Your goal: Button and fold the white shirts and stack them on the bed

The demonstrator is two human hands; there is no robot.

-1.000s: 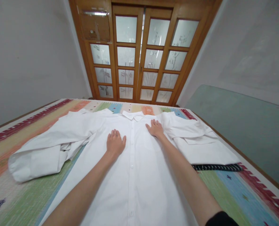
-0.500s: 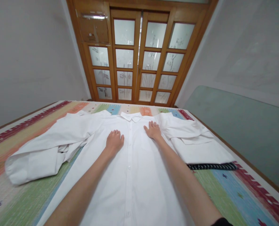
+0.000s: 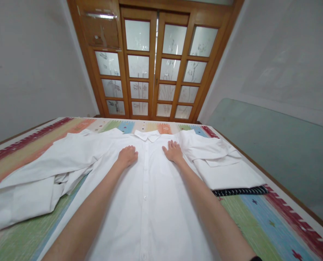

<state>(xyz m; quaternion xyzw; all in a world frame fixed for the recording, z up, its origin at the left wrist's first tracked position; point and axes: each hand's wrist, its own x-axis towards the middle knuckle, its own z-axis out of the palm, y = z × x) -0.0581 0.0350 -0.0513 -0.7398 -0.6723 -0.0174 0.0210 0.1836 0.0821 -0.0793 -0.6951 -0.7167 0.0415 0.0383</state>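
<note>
A white button-up shirt (image 3: 161, 203) lies spread front-up on a striped bedspread, its collar (image 3: 147, 136) at the far end. My left hand (image 3: 127, 156) rests on the upper chest, left of the button line, with bent fingers partly foreshortened. On the other side of the buttons, my right hand (image 3: 172, 150) presses flat on the cloth, fingers spread. The left sleeve (image 3: 28, 195) stretches out crumpled toward the left edge. The right sleeve (image 3: 216, 148) lies over a folded white cloth (image 3: 227, 175).
Dark cloth with white marks (image 3: 240, 191) peeks out under the folded white cloth. The colourful bedspread (image 3: 248, 217) covers the bed. A pale green panel (image 3: 273, 145) stands along the right side. Wooden doors with glass panes (image 3: 153, 65) are beyond the far edge.
My left hand has slid slightly up and to the left across the shirt. My right hand stays on about the same spot of cloth. The whole view has shifted a little.
</note>
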